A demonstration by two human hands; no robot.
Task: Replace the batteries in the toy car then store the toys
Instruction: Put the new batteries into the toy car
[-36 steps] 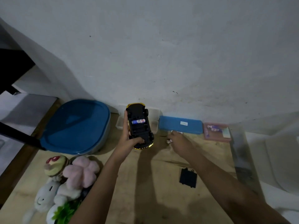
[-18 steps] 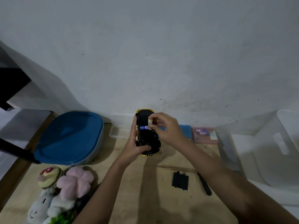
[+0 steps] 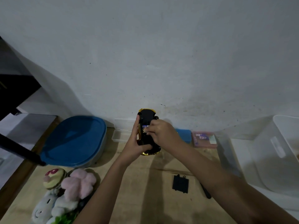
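Observation:
My left hand (image 3: 135,143) holds the yellow toy car (image 3: 147,117) upside down above the table, black underside facing me. My right hand (image 3: 162,132) pinches a battery (image 3: 145,130) and presses it against the open battery bay, beside a blue-labelled battery seated there. The black battery cover (image 3: 180,184) lies on the wooden table near my right forearm, with a dark screwdriver (image 3: 206,192) just to its right. Several plush toys (image 3: 64,191) are piled at the lower left.
A blue-lidded tub (image 3: 72,141) stands at the left by the wall. A small clear box (image 3: 119,135), a blue flat box (image 3: 184,134) and a pink pack (image 3: 204,139) line the wall. A large clear storage bin (image 3: 275,151) stands at the right. A dark pole (image 3: 21,150) crosses the left.
My right hand came from the table by the blue box up to the car with a battery and now pushes it lower into the bay. The view shifted left slightly.

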